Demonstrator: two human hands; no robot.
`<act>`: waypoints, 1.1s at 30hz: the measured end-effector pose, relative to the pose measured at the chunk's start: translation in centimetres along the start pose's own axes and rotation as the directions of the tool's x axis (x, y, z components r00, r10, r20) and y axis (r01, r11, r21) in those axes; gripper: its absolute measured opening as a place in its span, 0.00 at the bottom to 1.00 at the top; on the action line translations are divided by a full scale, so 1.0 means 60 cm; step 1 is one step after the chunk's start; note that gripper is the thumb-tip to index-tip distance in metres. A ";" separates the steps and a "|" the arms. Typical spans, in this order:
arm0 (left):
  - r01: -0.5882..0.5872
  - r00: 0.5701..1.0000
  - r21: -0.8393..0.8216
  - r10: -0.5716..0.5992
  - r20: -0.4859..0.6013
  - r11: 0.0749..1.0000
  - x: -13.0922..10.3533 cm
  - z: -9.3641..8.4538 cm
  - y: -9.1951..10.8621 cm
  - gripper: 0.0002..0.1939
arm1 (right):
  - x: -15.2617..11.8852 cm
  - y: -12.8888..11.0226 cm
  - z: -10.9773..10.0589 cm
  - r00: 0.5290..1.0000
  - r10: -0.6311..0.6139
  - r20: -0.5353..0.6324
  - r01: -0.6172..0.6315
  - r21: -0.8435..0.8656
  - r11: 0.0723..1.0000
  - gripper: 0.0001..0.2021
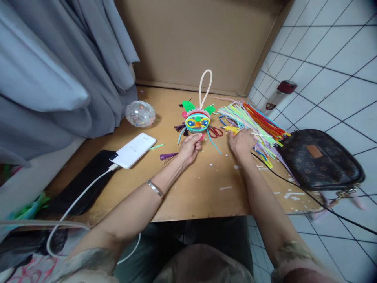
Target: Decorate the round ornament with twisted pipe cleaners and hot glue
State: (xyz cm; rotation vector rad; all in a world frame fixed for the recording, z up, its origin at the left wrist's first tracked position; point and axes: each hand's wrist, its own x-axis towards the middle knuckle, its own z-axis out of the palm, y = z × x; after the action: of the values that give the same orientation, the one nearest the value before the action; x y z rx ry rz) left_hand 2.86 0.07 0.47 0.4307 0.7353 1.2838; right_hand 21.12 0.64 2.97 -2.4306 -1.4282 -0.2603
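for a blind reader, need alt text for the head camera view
A person's left hand pinches something small and pink just below a colourful animal-face ornament on a table, while the right hand is on a yellow tool. Pipe cleaners and a brown bag lie to the right, a clear ball and white power bank to the left.

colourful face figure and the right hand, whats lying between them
In the head view, the red scissors lie between the face figure and the right hand, with the yellow glue gun's tip closer to the hand.
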 end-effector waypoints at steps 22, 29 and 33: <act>0.051 0.997 -0.079 -0.046 0.064 0.996 0.007 -0.008 0.009 0.13 | -0.026 0.007 -0.019 0.975 0.057 -0.213 0.032 0.389 0.921 0.23; 0.074 0.996 -0.125 -0.067 0.057 0.989 0.004 -0.007 0.012 0.11 | -0.060 0.014 -0.010 0.953 -0.055 -0.297 0.175 0.395 0.902 0.19; 0.084 0.993 -0.127 -0.073 0.090 0.988 0.005 -0.009 0.011 0.11 | -0.074 0.023 0.007 0.910 -0.164 -0.381 0.301 0.334 0.893 0.17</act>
State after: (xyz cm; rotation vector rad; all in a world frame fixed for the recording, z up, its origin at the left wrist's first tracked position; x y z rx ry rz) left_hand 2.05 0.48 0.45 0.3445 0.5868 1.2244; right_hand 20.15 -3.47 0.97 -1.7920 -1.4509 -0.3942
